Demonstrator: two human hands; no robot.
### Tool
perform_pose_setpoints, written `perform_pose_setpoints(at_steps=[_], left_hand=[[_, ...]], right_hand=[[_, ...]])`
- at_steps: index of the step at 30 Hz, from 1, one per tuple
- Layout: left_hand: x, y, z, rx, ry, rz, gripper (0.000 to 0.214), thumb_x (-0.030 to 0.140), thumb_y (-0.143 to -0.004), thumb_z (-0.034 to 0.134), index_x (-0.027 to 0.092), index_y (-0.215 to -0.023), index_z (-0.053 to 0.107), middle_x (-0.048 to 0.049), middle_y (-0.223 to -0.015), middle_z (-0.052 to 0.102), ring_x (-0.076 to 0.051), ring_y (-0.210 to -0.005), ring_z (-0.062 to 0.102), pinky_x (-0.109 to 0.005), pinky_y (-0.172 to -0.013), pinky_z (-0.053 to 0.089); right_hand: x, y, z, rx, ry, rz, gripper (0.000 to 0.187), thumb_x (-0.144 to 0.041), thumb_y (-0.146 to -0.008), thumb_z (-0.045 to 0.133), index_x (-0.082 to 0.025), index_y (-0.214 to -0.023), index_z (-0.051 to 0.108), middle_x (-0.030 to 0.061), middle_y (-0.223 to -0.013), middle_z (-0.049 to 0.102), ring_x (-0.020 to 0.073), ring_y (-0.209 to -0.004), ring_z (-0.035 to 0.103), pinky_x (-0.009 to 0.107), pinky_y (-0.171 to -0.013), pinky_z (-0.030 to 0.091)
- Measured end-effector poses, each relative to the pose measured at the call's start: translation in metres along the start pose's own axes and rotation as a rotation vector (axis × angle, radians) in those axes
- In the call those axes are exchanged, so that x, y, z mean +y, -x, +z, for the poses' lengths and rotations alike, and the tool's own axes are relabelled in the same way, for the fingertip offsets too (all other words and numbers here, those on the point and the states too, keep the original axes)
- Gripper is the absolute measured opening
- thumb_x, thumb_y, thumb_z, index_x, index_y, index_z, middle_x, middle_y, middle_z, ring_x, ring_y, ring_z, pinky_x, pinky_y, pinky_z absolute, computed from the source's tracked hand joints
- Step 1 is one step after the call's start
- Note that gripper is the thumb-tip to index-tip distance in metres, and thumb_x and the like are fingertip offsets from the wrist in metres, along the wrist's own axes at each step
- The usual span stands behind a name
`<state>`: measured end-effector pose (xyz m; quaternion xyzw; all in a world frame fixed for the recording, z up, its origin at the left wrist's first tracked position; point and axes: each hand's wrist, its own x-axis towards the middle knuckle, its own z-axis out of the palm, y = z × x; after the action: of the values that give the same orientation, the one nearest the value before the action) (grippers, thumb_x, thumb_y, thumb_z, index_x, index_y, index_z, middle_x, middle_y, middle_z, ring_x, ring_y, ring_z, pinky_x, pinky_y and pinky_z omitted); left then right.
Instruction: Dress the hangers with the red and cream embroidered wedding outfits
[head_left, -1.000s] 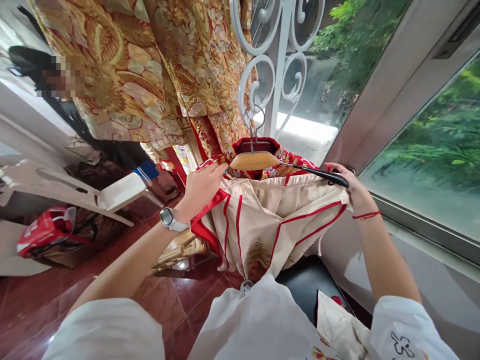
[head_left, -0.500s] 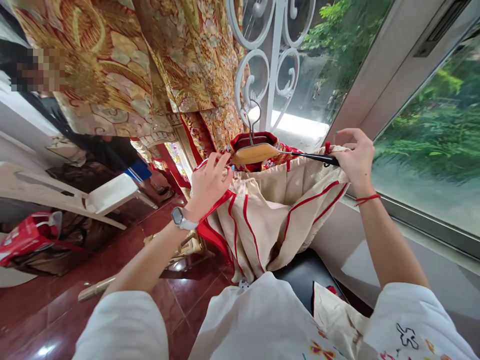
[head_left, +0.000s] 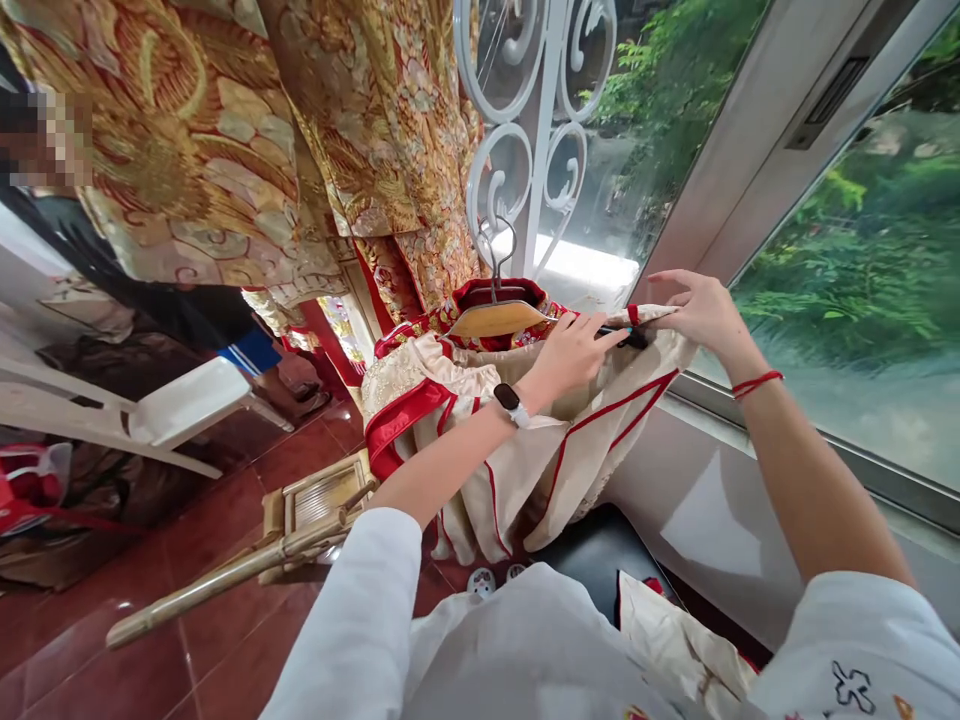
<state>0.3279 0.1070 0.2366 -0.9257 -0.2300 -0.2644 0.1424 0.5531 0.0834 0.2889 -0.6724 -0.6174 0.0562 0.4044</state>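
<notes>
A cream garment with red trim (head_left: 555, 450) hangs from a wooden hanger (head_left: 495, 318) hooked on a white scrolled window grille (head_left: 525, 150). My left hand (head_left: 574, 352) has reached across to the hanger's dark right arm (head_left: 622, 335), its fingers closed on the bar and the cloth there. My right hand (head_left: 694, 308) pinches the garment's upper edge at the end of that arm. A red and gold collar (head_left: 502, 295) shows behind the hanger. I wear a watch on the left wrist and a red string on the right.
A gold and red embroidered robe (head_left: 225, 150) hangs at upper left, a person partly behind it. A white plastic chair (head_left: 150, 410) and a wooden frame (head_left: 300, 520) stand on the red tiled floor. A black stool (head_left: 600, 550) sits below the garment. A window (head_left: 840, 300) runs along the right.
My left hand left the garment's left shoulder and crossed to the hanger's right arm, next to my right hand. The left shoulder of the garment now droops free.
</notes>
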Motion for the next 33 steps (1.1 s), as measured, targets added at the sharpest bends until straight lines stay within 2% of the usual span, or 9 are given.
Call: perform_pose_setpoints(at_steps=[5,9,12,17,21,24,26,29,33], left_hand=[[0.006,0.004,0.004,0.062,-0.006,-0.027,0.051,0.009,-0.093,0.046,0.02,-0.142,0.057,-0.0173,-0.131,0.057,-0.03,-0.12,0.054,-0.045,-0.102,0.038],[0.007,0.002,0.01,0.082,-0.03,-0.035,0.05,0.011,-0.094,0.045,0.02,-0.143,0.056,-0.0179,-0.132,0.057,-0.031,-0.124,0.052,-0.048,-0.106,0.036],[0.002,0.006,0.009,0.071,-0.051,-0.017,0.044,0.013,-0.097,0.044,0.021,-0.138,0.06,-0.017,-0.131,0.057,-0.03,-0.122,0.053,-0.046,-0.104,0.038],[-0.004,0.011,0.004,0.03,-0.065,-0.026,0.037,0.013,-0.098,0.045,0.022,-0.128,0.066,-0.0141,-0.122,0.06,-0.026,-0.112,0.056,-0.04,-0.096,0.041],[0.0,0.012,0.005,0.022,-0.093,-0.071,0.031,0.013,-0.099,0.045,0.02,-0.116,0.07,-0.0151,-0.123,0.061,-0.027,-0.113,0.056,-0.042,-0.097,0.041],[0.004,0.015,0.007,0.004,-0.101,-0.084,0.03,0.014,-0.099,0.045,0.019,-0.115,0.07,-0.0158,-0.127,0.061,-0.028,-0.116,0.056,-0.043,-0.099,0.041],[0.004,0.02,0.008,-0.015,-0.115,-0.078,0.03,0.014,-0.099,0.045,0.019,-0.115,0.07,-0.0164,-0.13,0.061,-0.028,-0.118,0.055,-0.044,-0.102,0.04],[0.003,0.027,0.012,-0.059,-0.143,-0.078,0.031,0.011,-0.097,0.047,0.015,-0.117,0.07,-0.0184,-0.134,0.061,-0.028,-0.12,0.056,-0.046,-0.106,0.041],[-0.001,0.028,0.019,0.016,0.055,-0.175,0.032,0.014,-0.096,0.052,0.017,-0.123,0.068,-0.0141,-0.126,0.068,-0.029,-0.123,0.058,-0.048,-0.106,0.047]], right_hand=[[-0.055,-0.019,-0.011,-0.035,0.12,0.022,0.059,-0.023,-0.068,0.077,-0.009,-0.124,0.066,-0.0043,-0.06,0.059,0.0111,-0.054,0.045,0.027,-0.059,0.037],[-0.08,-0.003,-0.002,0.036,0.186,-0.059,0.044,-0.018,-0.073,0.069,-0.013,-0.117,0.065,-0.0036,-0.055,0.055,0.0154,-0.054,0.046,0.029,-0.059,0.038],[-0.072,0.027,0.014,0.087,0.183,-0.098,0.037,-0.014,-0.07,0.066,-0.02,-0.107,0.064,-0.0048,-0.052,0.052,0.0174,-0.052,0.044,0.03,-0.057,0.037],[-0.031,0.057,0.037,0.088,0.107,-0.063,0.018,-0.025,-0.07,0.063,-0.024,-0.086,0.053,0.0013,-0.069,0.066,0.0184,-0.059,0.052,0.028,-0.057,0.036],[-0.012,0.052,0.046,0.027,-0.029,-0.043,0.023,-0.026,-0.071,0.061,-0.024,-0.092,0.05,-0.0002,-0.07,0.068,0.018,-0.059,0.054,0.027,-0.057,0.037],[-0.015,0.032,0.049,0.01,-0.275,0.052,0.03,-0.023,-0.067,0.06,-0.026,-0.092,0.044,-0.0011,-0.066,0.064,0.0197,-0.058,0.057,0.028,-0.054,0.039],[-0.027,0.014,0.046,0.018,-0.44,0.125,0.033,-0.023,-0.066,0.061,-0.027,-0.091,0.039,-0.0021,-0.063,0.061,0.0207,-0.055,0.058,0.029,-0.05,0.041],[-0.062,-0.005,0.037,0.021,-0.525,0.152,0.042,-0.017,-0.065,0.064,-0.027,-0.096,0.038,-0.0045,-0.06,0.055,0.0205,-0.051,0.057,0.029,-0.046,0.041],[-0.109,0.012,0.05,-0.082,-0.507,0.08,0.046,-0.012,-0.069,0.061,-0.027,-0.106,0.037,-0.0073,-0.063,0.054,0.0155,-0.046,0.051,0.025,-0.044,0.038]])
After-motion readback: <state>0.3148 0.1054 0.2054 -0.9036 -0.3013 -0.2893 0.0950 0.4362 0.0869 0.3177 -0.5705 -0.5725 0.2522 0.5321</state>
